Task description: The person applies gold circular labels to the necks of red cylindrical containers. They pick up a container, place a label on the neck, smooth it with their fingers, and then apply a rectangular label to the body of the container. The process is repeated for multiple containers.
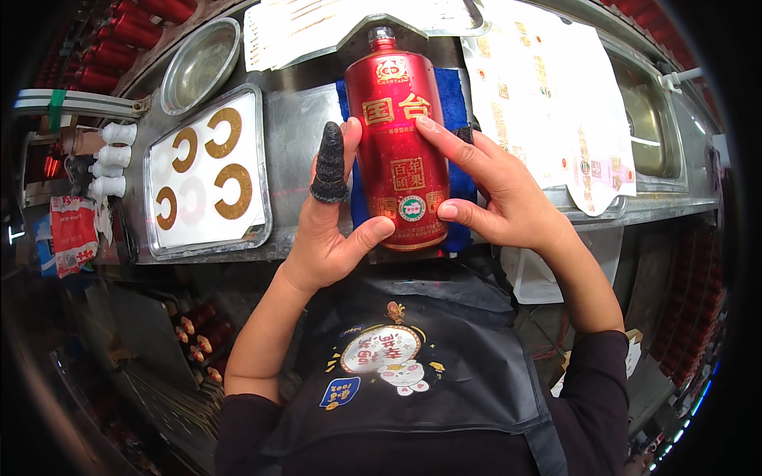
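Holding a smooth, glossy red bottle (403, 143) with gold markings over a dark-blue cloth (451, 89), between the parted thumb and fingers of the left hand (321, 247), with a wrinkled black cot (329, 163) on one finger, and the spread fingertips of the right hand (508, 190). Around it, on a dull metal bench (305, 119), a rimmed tray (264, 159) of flat gold crescents (244, 190), a round bowl (201, 62) and thin printed sheets (587, 87); off left, stacked red containers (131, 32).

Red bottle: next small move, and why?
I'd probably slide the right hand's index fingertip lightly along the upper gold lettering: it already touches by that lettering, while the left hand and right thumb seem to steady the red bottle, lying face-up over the blue cloth.
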Action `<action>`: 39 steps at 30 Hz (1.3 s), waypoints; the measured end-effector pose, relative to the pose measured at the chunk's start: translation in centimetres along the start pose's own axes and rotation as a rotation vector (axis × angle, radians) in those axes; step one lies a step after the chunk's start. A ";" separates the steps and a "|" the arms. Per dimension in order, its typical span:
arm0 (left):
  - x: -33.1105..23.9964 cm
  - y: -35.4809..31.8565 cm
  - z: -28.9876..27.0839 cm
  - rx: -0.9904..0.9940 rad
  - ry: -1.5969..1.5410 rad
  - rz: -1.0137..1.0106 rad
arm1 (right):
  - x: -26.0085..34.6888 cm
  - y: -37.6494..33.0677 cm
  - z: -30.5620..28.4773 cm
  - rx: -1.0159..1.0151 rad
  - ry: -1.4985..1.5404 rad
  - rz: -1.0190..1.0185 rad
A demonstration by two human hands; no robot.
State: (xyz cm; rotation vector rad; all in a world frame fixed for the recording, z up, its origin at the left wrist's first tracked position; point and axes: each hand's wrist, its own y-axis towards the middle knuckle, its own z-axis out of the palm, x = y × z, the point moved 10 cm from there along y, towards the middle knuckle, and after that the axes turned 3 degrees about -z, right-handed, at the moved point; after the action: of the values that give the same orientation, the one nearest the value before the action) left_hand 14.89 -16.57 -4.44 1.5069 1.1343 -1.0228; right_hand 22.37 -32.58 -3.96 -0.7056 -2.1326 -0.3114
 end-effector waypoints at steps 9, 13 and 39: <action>0.2 -0.3 -0.7 -0.009 0.099 -0.136 | -5.5 -0.9 -4.3 -0.400 0.753 0.437; 0.3 -0.4 0.4 -0.032 -0.023 -0.186 | -10.9 -2.6 -5.5 -0.662 1.200 0.503; 0.0 -0.8 0.1 -0.111 -0.027 -0.138 | 9.3 13.7 -7.4 -0.276 -0.316 -0.467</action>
State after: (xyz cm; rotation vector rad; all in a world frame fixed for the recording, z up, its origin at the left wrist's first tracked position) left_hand 14.06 -16.59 -4.59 1.3387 1.2693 -1.0526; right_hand 30.72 -21.36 7.51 -0.4157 -2.5793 -0.8018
